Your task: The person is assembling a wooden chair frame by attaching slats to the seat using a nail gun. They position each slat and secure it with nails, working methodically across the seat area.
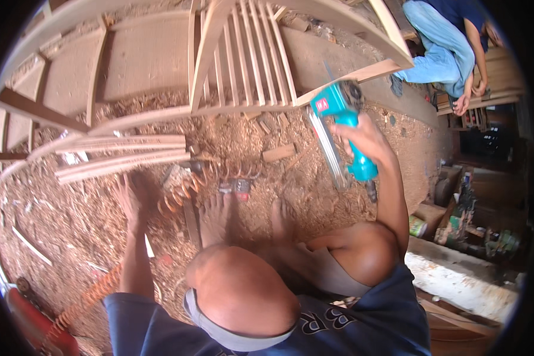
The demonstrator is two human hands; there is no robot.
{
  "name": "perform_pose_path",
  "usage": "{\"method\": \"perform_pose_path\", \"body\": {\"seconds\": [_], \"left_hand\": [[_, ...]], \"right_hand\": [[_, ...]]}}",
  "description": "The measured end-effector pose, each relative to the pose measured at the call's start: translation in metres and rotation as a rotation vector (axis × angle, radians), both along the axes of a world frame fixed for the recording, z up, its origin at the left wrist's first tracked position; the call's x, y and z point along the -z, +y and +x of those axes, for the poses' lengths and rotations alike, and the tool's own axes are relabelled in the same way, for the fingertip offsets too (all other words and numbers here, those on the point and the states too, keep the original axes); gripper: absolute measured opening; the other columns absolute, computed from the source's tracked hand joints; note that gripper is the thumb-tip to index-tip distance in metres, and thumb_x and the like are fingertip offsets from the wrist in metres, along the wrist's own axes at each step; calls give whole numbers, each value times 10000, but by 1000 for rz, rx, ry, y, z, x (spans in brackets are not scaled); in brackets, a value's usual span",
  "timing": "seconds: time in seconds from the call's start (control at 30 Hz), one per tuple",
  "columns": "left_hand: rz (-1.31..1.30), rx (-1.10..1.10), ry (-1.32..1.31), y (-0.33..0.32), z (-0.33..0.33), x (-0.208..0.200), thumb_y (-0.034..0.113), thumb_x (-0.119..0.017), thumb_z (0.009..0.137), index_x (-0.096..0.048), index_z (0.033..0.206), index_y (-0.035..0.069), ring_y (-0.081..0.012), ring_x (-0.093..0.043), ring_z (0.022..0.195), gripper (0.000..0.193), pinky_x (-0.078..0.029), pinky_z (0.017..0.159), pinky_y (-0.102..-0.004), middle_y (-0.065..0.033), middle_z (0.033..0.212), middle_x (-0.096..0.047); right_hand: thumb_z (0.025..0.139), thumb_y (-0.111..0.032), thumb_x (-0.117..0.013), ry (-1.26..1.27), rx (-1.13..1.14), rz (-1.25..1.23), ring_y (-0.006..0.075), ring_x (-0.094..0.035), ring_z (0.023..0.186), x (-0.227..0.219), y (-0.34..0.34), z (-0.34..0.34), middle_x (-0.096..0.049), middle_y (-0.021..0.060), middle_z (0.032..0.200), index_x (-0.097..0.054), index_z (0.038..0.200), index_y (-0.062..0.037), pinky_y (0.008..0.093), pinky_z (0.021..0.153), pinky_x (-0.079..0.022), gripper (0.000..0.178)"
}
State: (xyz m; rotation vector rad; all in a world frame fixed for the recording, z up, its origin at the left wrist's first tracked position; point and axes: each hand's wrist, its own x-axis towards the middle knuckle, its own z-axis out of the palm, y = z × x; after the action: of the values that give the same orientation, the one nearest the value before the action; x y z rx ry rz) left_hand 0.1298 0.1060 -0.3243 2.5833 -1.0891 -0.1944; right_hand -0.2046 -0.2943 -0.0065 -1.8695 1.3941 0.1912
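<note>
A teal nail gun [345, 127], likely heavy and rigid, best held by its handle, sits clenched in the right hand [362, 139] near a slatted wooden frame [249, 59]. The left hand [127, 199] rests open on sawdust beside loose slats [121, 157].

You sit in a woodworking shop: wood shavings [71, 219] cover the floor beside a slatted wooden frame [249, 53] and stacked laths [124, 157].
</note>
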Motion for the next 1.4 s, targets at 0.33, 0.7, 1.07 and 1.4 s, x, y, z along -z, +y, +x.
{"method": "perform_pose_path", "body": {"seconds": [0.33,0.7,1.07,1.4], "left_hand": [[-512,-380,262,-18,-83,-68,117,-632,947,-656,1178,50,-302,-632,1044,241,-504,896,-403,-159,1132,-672],[-180,851,220,-333,-141,-148,209,-642,942,-620,1273,54,-402,-529,1278,366,-420,1079,-507,-192,1336,-597],[453,367,240,-423,-213,-121,341,-538,949,-552,1461,207,-428,196,1530,529,-5,1206,-669,-109,1706,109],[220,393,239,-417,-216,-112,367,-558,960,-439,1509,68,-511,152,1514,636,-39,1143,-768,-184,1695,-31]], "right_hand": [[924,-187,-683,-563,732,266,123,-544,469,115,75,-206,-588,19,686,-638,1036,-31,290,440,-454,198],[925,-267,-707,-981,1234,396,176,-505,433,256,94,-302,-532,20,651,-634,1006,-108,361,421,-418,193],[932,-295,-691,-1139,1173,522,194,-496,443,354,93,-339,-507,22,640,-619,1068,-118,370,429,-410,235],[961,-320,-664,-1197,1199,646,198,-468,446,309,91,-325,-514,27,646,-610,1098,-137,386,460,-409,235]]}}
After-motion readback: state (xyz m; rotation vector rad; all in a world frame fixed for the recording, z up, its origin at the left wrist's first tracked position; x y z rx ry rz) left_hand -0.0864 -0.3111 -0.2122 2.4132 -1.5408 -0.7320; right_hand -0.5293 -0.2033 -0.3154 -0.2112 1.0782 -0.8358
